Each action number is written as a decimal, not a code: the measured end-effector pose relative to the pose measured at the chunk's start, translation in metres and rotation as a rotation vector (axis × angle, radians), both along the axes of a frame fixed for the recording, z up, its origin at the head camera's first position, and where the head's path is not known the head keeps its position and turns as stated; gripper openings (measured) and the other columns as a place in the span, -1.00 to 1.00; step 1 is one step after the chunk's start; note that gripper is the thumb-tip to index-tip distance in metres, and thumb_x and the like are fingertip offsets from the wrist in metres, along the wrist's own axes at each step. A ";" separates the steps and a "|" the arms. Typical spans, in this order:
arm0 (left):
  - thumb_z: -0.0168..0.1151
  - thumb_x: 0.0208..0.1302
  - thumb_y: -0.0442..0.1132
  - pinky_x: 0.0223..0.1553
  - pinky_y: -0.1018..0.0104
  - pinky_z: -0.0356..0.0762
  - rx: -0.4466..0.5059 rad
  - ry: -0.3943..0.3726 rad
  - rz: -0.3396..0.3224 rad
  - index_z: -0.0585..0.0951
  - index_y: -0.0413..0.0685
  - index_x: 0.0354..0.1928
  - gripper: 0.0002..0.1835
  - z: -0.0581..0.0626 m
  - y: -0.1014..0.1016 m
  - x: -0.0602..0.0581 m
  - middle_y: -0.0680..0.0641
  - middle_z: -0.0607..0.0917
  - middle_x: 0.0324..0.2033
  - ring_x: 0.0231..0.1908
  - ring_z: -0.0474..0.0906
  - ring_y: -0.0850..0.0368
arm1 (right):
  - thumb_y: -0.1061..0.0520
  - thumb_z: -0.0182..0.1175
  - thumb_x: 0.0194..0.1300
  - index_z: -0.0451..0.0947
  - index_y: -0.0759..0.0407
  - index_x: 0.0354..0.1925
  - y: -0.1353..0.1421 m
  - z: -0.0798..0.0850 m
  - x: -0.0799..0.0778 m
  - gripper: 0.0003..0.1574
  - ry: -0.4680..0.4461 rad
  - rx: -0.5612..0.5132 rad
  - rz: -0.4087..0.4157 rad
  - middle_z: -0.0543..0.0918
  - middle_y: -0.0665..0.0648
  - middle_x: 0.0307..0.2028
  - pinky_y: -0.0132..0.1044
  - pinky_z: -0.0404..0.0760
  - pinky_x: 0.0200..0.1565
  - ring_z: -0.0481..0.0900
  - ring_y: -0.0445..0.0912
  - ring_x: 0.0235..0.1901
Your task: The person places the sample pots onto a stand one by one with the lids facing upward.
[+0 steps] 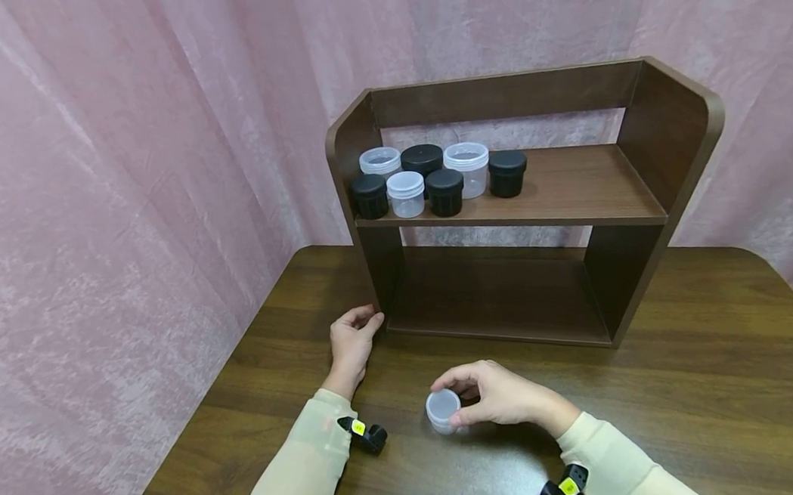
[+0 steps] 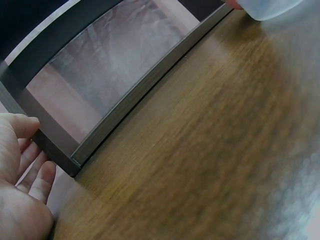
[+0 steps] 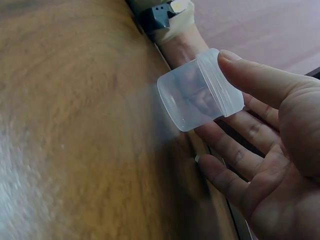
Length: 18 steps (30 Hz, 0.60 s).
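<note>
My right hand [image 1: 499, 394] pinches a small clear plastic jar [image 1: 442, 411] by its ribbed, whitish lid, thumb on one side and fingers on the other. In the right wrist view the jar [image 3: 190, 97] is see-through and nothing shows inside it. Its base is at or just over the tabletop; I cannot tell whether it touches. At the lower left front corner of a brown wooden shelf [image 1: 562, 220], my left hand [image 1: 353, 343] rests against the side panel. The left wrist view has its thumb at the panel's front edge and loosely bent fingers outside it.
On the upper board's left part stand several lidded jars in two rows, some black, like the black jar [image 1: 507, 174], some clear, like the clear jar [image 1: 466, 168]. The shelf stands at the back of a brown wooden table [image 1: 715, 388]. A pink curtain [image 1: 171, 150] hangs behind.
</note>
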<state>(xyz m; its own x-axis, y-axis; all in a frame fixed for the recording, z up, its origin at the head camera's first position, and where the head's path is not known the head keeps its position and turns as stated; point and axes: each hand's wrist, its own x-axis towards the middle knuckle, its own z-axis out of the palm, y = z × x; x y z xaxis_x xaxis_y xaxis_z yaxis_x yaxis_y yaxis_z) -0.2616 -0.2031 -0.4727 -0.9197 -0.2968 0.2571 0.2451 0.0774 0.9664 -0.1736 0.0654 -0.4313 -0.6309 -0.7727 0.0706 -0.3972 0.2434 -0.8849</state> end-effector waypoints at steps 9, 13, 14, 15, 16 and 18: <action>0.45 0.07 -0.32 -0.27 0.44 0.49 0.001 0.002 0.002 0.71 -0.22 -0.24 -0.80 0.002 0.001 0.001 -0.10 0.71 -0.30 -0.25 0.58 0.09 | 0.07 0.42 0.13 0.53 0.14 0.11 0.005 -0.001 -0.004 -0.42 -0.007 -0.004 -0.030 0.65 0.03 -0.10 -0.06 0.56 -0.01 0.62 -0.03 -0.09; 0.45 0.06 -0.32 -0.29 0.45 0.49 0.002 0.004 0.005 0.71 -0.22 -0.25 -0.80 0.001 0.001 0.001 -0.09 0.71 -0.32 -0.26 0.58 0.11 | 0.08 0.42 0.12 0.54 0.13 0.10 0.008 -0.001 -0.006 -0.43 -0.002 -0.011 -0.046 0.66 0.04 -0.11 -0.07 0.56 0.00 0.62 -0.02 -0.09; 0.45 0.06 -0.32 -0.29 0.45 0.49 0.000 0.006 0.006 0.71 -0.23 -0.25 -0.80 0.001 0.001 0.001 -0.08 0.71 -0.32 -0.27 0.58 0.12 | 0.08 0.43 0.12 0.54 0.13 0.10 0.009 -0.002 -0.007 -0.44 -0.001 -0.015 -0.051 0.66 0.04 -0.11 -0.07 0.56 0.00 0.62 -0.01 -0.09; 0.45 0.06 -0.32 -0.29 0.44 0.49 0.000 0.006 0.006 0.71 -0.22 -0.25 -0.81 0.001 0.001 0.000 -0.08 0.71 -0.32 -0.27 0.58 0.13 | 0.09 0.43 0.12 0.55 0.12 0.09 0.009 -0.002 -0.007 -0.45 -0.001 -0.018 -0.055 0.66 0.03 -0.11 -0.07 0.56 -0.01 0.62 -0.01 -0.09; 0.45 0.06 -0.33 -0.29 0.44 0.49 0.000 0.007 0.005 0.71 -0.22 -0.26 -0.81 0.001 0.001 0.000 -0.07 0.70 -0.33 -0.27 0.58 0.13 | 0.09 0.43 0.12 0.55 0.11 0.09 0.010 -0.002 -0.008 -0.45 0.001 -0.019 -0.059 0.66 0.03 -0.12 -0.08 0.56 -0.01 0.62 -0.01 -0.09; 0.44 0.06 -0.33 -0.28 0.44 0.50 0.001 0.009 0.005 0.71 -0.22 -0.26 -0.81 0.001 0.001 0.000 -0.07 0.71 -0.33 -0.27 0.58 0.13 | 0.09 0.42 0.12 0.55 0.10 0.08 0.011 -0.003 -0.009 -0.47 0.002 -0.024 -0.067 0.66 0.02 -0.12 -0.07 0.57 -0.01 0.62 -0.01 -0.10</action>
